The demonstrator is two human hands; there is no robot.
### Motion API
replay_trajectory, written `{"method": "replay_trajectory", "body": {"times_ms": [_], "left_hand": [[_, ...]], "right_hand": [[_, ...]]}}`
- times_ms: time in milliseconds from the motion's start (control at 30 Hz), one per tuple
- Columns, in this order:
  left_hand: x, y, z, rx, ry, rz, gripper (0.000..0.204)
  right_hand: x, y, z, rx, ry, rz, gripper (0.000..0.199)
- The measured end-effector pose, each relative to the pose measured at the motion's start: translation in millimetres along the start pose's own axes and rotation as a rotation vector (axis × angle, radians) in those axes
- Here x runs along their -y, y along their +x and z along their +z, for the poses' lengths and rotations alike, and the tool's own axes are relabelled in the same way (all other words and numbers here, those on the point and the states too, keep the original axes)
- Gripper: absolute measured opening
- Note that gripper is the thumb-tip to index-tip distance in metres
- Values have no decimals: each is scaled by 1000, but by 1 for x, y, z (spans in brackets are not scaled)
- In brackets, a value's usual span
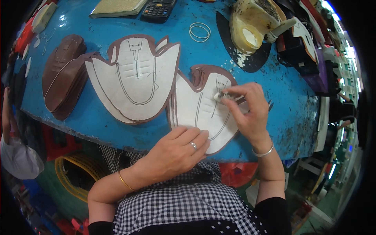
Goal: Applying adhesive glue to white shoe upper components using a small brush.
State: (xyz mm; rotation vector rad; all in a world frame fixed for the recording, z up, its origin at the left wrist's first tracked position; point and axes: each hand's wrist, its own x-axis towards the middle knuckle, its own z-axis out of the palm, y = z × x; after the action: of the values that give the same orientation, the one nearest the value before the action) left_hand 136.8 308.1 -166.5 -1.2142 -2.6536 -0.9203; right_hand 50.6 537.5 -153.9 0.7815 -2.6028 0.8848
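Observation:
My left hand [176, 152], wearing a ring, rests with fingers laid flat on the near edge of a stack of leather shoe upper pieces [188, 102], white lining up and brown at the rims. Over the top piece's upper part, my right hand [250, 109] pinches a small whitish, dark-tipped thing close to a slit drawn on the lining. Motion blur hides its kind. Left of this stack lies another stack of similar upper pieces [137, 82], with black lines and a slit marked on the lining. Brown leather pieces [64, 74] lie folded at the far left, with a pale band around them.
At the back right stands a stained glue container [250, 23] with white paste, on a black pad [254, 58]. Pale elastic bands [199, 32], a calculator [158, 9] and a notebook [117, 7] lie along the blue table's [290, 113] far side. A yellow basket [64, 176] stands below left.

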Motion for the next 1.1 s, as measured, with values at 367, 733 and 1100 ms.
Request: {"method": "replay_trajectory", "body": {"times_ms": [367, 733, 1100], "left_hand": [[2, 22, -1, -65, 42, -26, 34], [21, 7, -87, -505, 341, 39, 38], [46, -26, -55, -174, 20, -235, 43]], "right_hand": [[-12, 11, -29, -170, 333, 333, 14], [-141, 96, -25, -267, -102, 204, 27], [-66, 49, -39, -130, 416, 448, 19]]}}
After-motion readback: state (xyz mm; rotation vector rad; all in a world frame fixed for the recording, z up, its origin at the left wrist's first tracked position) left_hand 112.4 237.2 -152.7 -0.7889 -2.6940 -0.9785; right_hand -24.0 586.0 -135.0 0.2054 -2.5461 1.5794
